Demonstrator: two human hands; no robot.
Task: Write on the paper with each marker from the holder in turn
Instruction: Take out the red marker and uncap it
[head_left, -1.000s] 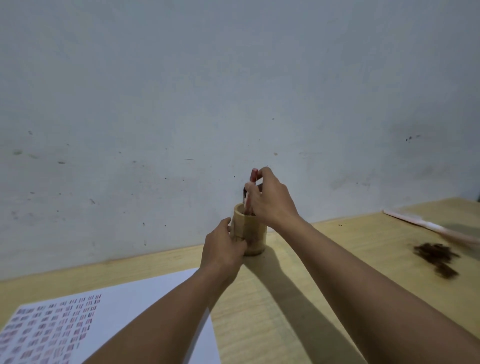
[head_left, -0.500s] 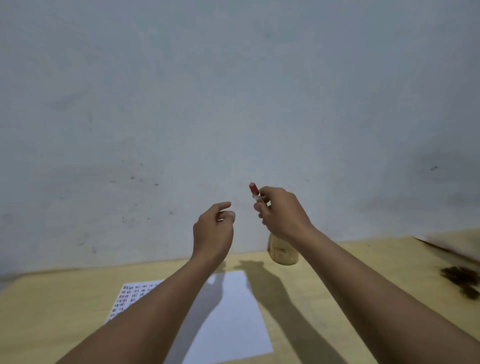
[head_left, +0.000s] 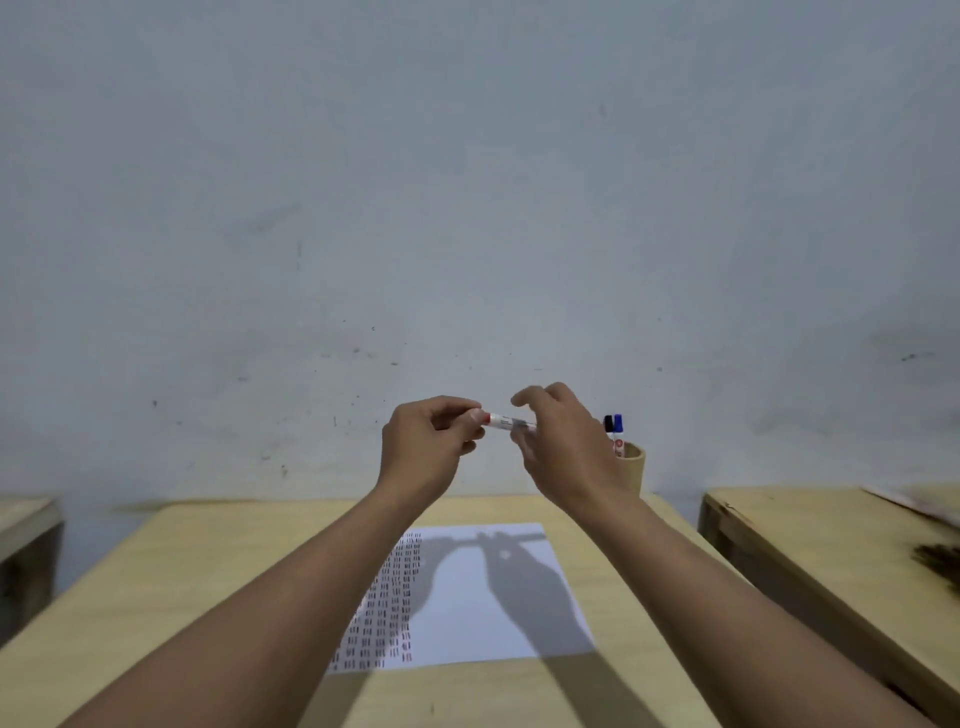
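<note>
A pale, scuffed wall fills most of the view behind a light wooden table; the edge of another surface shows at far left, too little to tell what it is. On the table lies a white sheet of paper, its left part covered in rows of small dark and red marks, the rest bare and crossed by the shadows of the hands. Above the sheet, the left hand is raised in the air, its fingers curled and pinched shut on the red-capped end of a marker; the marker lies nearly level between the two hands, its white barrel running rightwards. The right hand closes thumb and lower fingers on the barrel's other end, the forefinger lifted free above it. Just beyond the right hand, near the table's far right corner, stands a round wooden holder, partly hidden by the wrist; a black-capped marker and a blue-capped marker stand upright in it, side by side. Further right sits a second wooden table, apart from the first by a narrow gap; a dark blurred patch lies on it at the frame's edge.
</note>
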